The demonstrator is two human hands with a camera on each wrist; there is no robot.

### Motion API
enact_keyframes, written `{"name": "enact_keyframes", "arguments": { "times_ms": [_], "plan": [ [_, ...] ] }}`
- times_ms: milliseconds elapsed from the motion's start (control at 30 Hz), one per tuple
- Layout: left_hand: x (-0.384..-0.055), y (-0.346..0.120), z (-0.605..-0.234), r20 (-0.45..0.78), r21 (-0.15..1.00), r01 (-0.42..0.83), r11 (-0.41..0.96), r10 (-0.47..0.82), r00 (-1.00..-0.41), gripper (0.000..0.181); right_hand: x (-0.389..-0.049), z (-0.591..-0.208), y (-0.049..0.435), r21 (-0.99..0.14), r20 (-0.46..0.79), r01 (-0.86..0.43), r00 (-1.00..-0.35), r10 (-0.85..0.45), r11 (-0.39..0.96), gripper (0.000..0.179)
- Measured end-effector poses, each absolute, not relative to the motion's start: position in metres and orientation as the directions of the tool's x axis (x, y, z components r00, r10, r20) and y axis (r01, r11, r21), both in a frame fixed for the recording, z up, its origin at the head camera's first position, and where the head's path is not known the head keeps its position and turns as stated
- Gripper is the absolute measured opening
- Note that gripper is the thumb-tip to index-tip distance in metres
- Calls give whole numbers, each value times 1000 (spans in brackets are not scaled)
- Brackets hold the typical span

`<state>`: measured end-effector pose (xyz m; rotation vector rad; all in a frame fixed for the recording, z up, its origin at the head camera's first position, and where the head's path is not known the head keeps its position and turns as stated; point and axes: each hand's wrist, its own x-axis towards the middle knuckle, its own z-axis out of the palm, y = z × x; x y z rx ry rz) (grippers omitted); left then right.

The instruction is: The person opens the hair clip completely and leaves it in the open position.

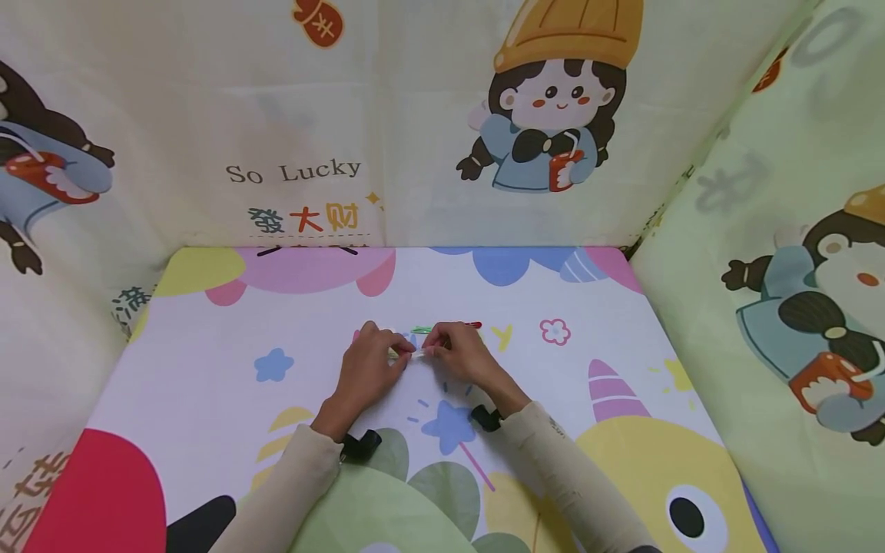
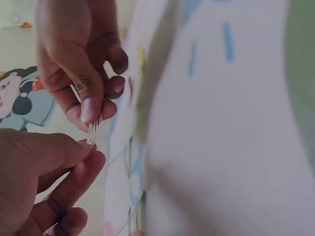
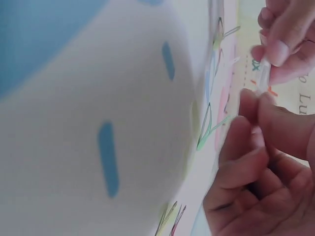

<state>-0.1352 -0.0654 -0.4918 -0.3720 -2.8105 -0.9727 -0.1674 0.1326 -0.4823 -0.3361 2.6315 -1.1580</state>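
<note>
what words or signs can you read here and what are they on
"So Lucky": back wall cloth
"發大财": below it, same cloth
"o Lu": right wrist view, sideways, part of the first
Cut-off row under those characters: unreadable
Sign on red pouch print: too small
Dark and brown characters, left wall cloth: cut off or slanted, unreadable
Small mark, right sleeve: too small

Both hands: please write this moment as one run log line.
left hand: pinches white item | right hand: pinches its other end | green item: on table
</note>
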Motion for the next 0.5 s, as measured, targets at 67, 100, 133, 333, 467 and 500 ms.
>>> {"name": "enact_keyframes", "arguments": {
  "times_ms": [67, 100, 133, 333, 467, 500],
  "plan": [
    [-136, -67, -489, 207, 642, 266, 719, 171, -963, 13, -167, -481, 133, -777, -106, -109, -948, -300, 620, 3],
    [-136, -68, -488, 204, 669, 261, 696, 166, -965, 13, -167, -481, 133, -792, -95, -108, -951, -296, 601, 4],
    [-136, -68, -486, 204, 691, 261, 674, 164, -965, 13, -166, -480, 133, -805, -85, -107, -953, -292, 584, 4],
    [-136, -74, -482, 164, 794, 225, 565, 158, -974, 13, -166, -477, 134, -854, -18, -134, -958, -286, 503, 5],
    [-135, -78, -480, 110, 867, 167, 470, 145, -983, 15, -165, -472, 133, -880, 22, -156, -957, -289, 448, 4],
    [-135, -79, -480, 89, 890, 142, 433, 141, -986, 16, -165, -470, 133, -888, 28, -156, -957, -288, 433, 5]
  ]
}}
